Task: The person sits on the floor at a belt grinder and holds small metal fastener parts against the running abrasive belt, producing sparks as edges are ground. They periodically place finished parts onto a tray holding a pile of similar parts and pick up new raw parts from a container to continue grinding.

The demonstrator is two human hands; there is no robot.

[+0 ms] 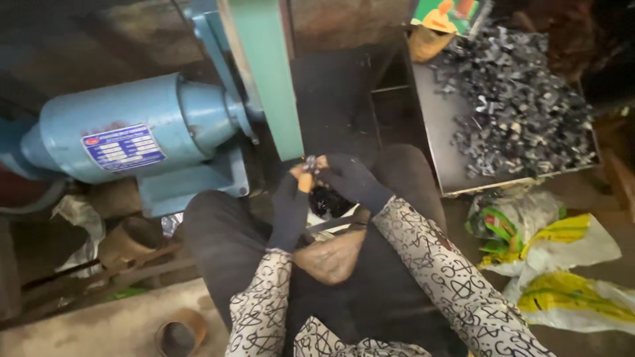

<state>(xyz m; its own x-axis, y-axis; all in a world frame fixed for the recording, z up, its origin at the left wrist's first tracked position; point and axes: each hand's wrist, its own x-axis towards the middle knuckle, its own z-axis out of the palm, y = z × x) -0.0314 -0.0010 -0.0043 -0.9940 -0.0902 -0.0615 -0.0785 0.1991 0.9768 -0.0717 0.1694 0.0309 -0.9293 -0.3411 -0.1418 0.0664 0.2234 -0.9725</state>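
Your gloved left hand and right hand pinch one small metal part together, frame centre | likely stiff, light | grip its edges.

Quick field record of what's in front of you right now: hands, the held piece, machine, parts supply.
left hand: dark glove, pinching small metal part
right hand: dark glove, on the same part
machine: blue motor, green belt guard, just above the hands
parts supply: tray of dark metal pieces, to the right
lap: brown bag
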